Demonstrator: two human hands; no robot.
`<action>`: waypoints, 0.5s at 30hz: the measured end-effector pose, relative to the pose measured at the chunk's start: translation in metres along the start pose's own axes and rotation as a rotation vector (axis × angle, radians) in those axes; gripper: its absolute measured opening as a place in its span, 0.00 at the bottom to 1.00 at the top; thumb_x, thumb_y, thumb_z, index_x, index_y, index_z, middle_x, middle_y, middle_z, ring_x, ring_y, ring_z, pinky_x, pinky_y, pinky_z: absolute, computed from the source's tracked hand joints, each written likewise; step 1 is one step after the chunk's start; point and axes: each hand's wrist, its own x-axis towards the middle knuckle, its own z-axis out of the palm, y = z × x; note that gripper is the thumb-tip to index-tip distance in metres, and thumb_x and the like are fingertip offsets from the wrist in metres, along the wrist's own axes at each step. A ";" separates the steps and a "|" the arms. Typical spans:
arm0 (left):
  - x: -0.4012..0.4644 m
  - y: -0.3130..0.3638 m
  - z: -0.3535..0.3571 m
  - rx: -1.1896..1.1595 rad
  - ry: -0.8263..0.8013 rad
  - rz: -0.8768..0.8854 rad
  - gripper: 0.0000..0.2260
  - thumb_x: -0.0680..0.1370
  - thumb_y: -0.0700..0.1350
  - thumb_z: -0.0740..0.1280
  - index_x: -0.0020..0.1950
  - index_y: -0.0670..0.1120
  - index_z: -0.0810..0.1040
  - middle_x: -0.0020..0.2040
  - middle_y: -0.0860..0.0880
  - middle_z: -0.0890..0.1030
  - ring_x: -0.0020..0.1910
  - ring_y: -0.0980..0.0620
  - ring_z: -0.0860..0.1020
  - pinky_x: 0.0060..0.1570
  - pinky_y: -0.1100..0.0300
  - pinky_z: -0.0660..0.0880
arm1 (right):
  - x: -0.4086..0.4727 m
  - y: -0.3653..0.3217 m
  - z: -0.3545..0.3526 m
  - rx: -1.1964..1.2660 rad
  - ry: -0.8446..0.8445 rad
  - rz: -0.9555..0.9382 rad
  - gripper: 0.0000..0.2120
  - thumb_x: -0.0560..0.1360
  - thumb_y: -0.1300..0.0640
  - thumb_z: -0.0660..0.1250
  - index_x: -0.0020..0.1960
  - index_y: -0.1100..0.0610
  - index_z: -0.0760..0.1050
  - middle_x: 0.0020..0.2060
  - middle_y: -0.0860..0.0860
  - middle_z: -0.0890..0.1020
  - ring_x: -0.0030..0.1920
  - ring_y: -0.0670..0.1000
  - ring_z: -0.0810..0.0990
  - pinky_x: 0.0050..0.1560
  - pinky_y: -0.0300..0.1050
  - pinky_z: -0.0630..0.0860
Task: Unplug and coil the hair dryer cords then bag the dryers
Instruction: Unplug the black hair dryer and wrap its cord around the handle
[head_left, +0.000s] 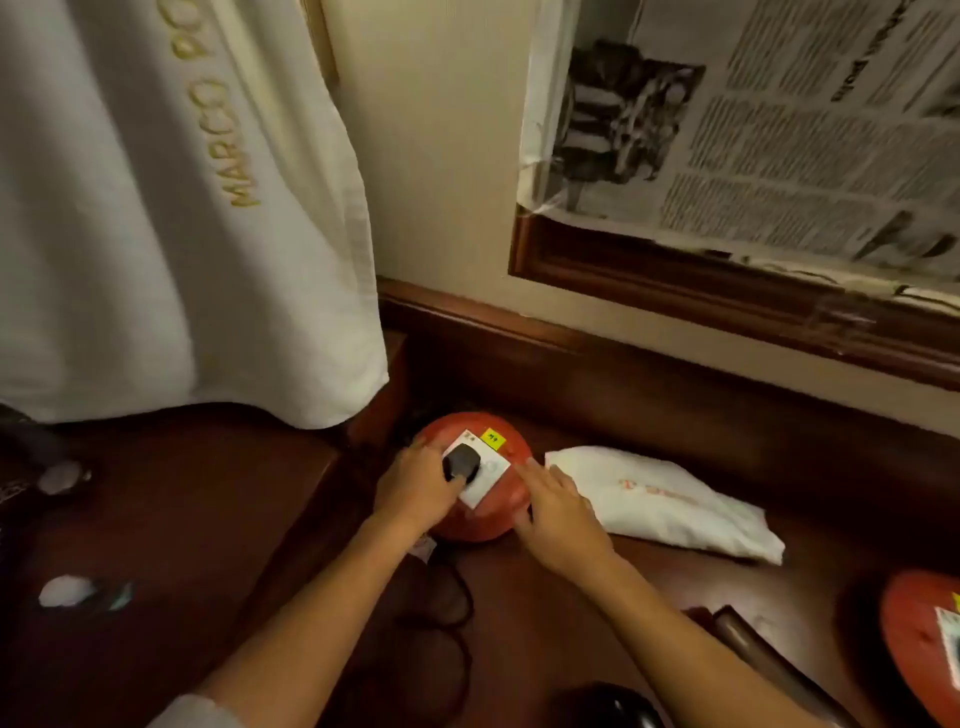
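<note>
A black plug (460, 464) sits in a white socket plate (485, 474) on a round red dome (475, 514) on the dark wooden desk. My left hand (415, 488) grips the plug. My right hand (556, 506) presses flat on the dome's right side, fingers spread. A dark coiled cord (441, 613) trails from under the dome toward me. A white cloth bag (670, 506) with orange lettering lies flat just right of the dome. A glossy black rounded object (608, 706), possibly a dryer, shows at the bottom edge.
A second red dome (924, 649) with a socket plate is at the right edge. A white robe (171, 208) hangs at left over the desk. A wood-framed panel covered with newspaper (779, 130) is on the wall behind. Small white objects (65, 590) lie at left.
</note>
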 end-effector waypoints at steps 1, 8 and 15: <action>0.005 -0.002 0.004 0.007 -0.020 0.005 0.24 0.76 0.53 0.69 0.69 0.46 0.73 0.65 0.43 0.76 0.63 0.40 0.75 0.57 0.48 0.76 | 0.005 0.000 0.004 -0.001 -0.020 -0.009 0.31 0.80 0.52 0.58 0.81 0.49 0.54 0.80 0.50 0.57 0.80 0.57 0.53 0.75 0.58 0.59; 0.022 -0.007 0.029 0.169 -0.039 0.021 0.30 0.75 0.56 0.70 0.73 0.45 0.68 0.70 0.44 0.73 0.68 0.42 0.71 0.67 0.47 0.70 | 0.030 -0.006 0.033 -0.030 -0.058 0.002 0.31 0.79 0.51 0.58 0.81 0.47 0.53 0.81 0.50 0.54 0.79 0.57 0.53 0.73 0.59 0.62; 0.028 -0.007 0.035 0.217 0.013 0.036 0.25 0.77 0.55 0.67 0.70 0.44 0.71 0.67 0.45 0.73 0.65 0.45 0.73 0.57 0.54 0.75 | 0.038 -0.004 0.043 -0.132 0.031 -0.007 0.30 0.79 0.52 0.58 0.80 0.48 0.55 0.78 0.51 0.60 0.75 0.56 0.61 0.67 0.56 0.69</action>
